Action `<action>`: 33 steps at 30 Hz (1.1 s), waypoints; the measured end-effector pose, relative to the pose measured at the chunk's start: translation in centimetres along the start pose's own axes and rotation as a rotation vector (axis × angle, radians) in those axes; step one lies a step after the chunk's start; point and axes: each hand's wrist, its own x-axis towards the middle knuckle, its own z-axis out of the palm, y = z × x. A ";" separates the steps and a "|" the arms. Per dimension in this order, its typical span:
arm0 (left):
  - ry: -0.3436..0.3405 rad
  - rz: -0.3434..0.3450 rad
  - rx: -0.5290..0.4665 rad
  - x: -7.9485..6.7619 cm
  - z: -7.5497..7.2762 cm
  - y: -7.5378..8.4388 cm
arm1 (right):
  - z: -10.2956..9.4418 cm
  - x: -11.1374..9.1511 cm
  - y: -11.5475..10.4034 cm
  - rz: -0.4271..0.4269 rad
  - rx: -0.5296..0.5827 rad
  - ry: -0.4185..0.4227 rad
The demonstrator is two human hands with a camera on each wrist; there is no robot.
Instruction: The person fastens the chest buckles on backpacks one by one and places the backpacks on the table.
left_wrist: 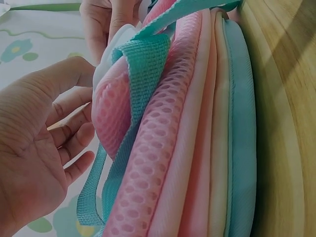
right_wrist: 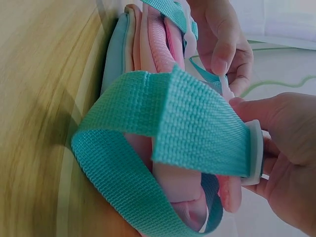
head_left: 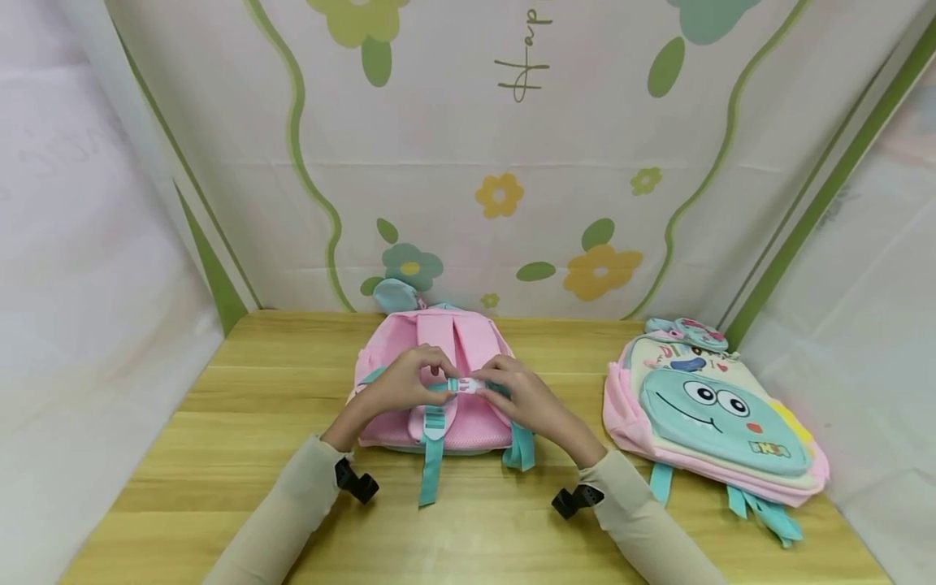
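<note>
A pink child's backpack (head_left: 398, 341) lies on the table with its shoulder straps facing up. Over its middle, a white plastic buckle (head_left: 465, 386) on turquoise webbing is held between two hands. From the left, my left hand (head_left: 413, 380) pinches one end of the buckle between thumb and fingers. My right hand (head_left: 525, 396) pinches the other end, its fingertips close to the left ones. The right wrist view shows turquoise webbing (right_wrist: 202, 123) looping below the right hand, with a white strap adjuster (right_wrist: 254, 153) beside the palm. Another adjuster (head_left: 435, 424) hangs below the left hand.
On the right stands a second backpack (head_left: 724, 414) with a cartoon face, its turquoise straps (head_left: 768, 516) trailing on the wooden table (head_left: 241, 439). A small blue round pouch (head_left: 396, 296) sits behind the pink backpack. A flowered cloth (head_left: 439, 162) hangs behind the table.
</note>
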 end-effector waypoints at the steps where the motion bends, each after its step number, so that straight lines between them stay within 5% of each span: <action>1: -0.001 0.000 -0.004 0.0 0.0 0.0 | 0.0 0.0 0.0 -0.002 -0.003 0.000; 33: -0.035 -0.031 -0.038 -0.1 0.5 0.1 | 0.1 0.0 0.0 -0.052 0.015 0.005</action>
